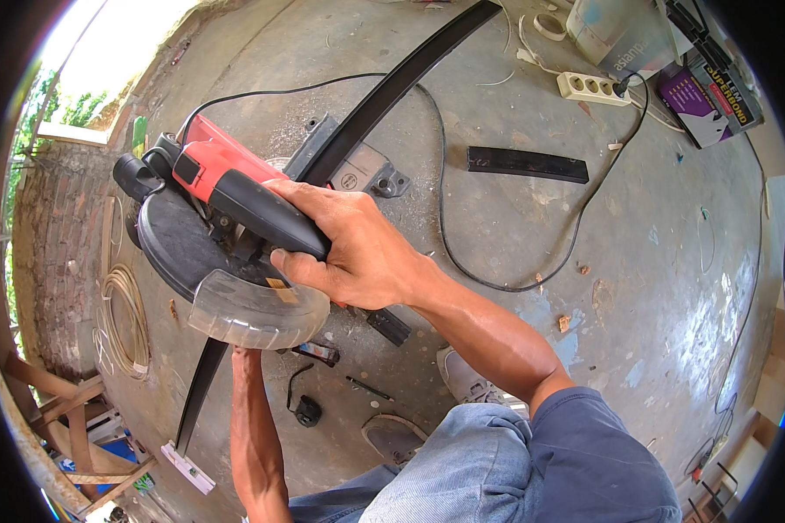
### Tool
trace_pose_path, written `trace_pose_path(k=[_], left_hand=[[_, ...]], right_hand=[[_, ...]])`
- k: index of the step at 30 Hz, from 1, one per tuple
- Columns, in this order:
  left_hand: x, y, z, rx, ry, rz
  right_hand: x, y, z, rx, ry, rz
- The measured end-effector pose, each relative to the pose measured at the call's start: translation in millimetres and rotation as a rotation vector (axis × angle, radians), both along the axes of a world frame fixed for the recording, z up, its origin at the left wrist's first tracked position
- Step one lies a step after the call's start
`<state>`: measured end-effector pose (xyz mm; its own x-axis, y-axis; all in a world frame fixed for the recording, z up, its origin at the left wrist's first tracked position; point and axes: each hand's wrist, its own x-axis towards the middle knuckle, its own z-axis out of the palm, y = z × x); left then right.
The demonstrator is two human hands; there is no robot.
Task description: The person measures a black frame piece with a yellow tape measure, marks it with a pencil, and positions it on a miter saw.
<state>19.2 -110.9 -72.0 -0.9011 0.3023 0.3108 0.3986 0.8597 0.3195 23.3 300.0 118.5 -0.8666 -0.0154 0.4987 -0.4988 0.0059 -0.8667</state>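
Mostly hidden — left hand [246, 356] behind chop saw's [214, 235] clear guard [255, 312].

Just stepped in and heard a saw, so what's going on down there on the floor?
A person crouches over a concrete floor with a red and black chop saw. The right hand grips the saw's handle, with its clear blade guard just below the hand. A long black strip runs under the saw; the left hand reaches beneath the guard, apparently steadying the strip. The saw's cord loops to a white power strip.
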Motion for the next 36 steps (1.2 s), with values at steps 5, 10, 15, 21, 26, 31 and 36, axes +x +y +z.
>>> trace_pose_path(k=[5, 10, 15, 21, 26, 31, 36], left_hand=[[0, 0, -2, 0.001, -0.005, 0.000], [1, 0, -4, 0.006, -0.007, -0.001], [2, 1, -7, 0.012, -0.010, -0.002], [1, 2, -7, 0.015, -0.005, -0.002], [0, 3, -8, 0.013, -0.001, 0.002], [0, 1, -10, 0.015, -0.002, -0.007], [0, 6, -12, 0.017, 0.003, -0.009]], right_hand=[[-1, -1, -2, 0.004, 0.023, -0.010], [-1, 1, 0, 0.017, 0.038, 0.007], [0, 2, 2, 0.026, -0.002, 0.015], [-1, 1, -1, 0.014, 0.019, -0.003], [0, 2, 1, 0.027, -0.009, 0.024], [0, -1, -5, 0.015, 0.063, -0.028], [1, 2, -3, 0.034, 0.041, -0.001]])
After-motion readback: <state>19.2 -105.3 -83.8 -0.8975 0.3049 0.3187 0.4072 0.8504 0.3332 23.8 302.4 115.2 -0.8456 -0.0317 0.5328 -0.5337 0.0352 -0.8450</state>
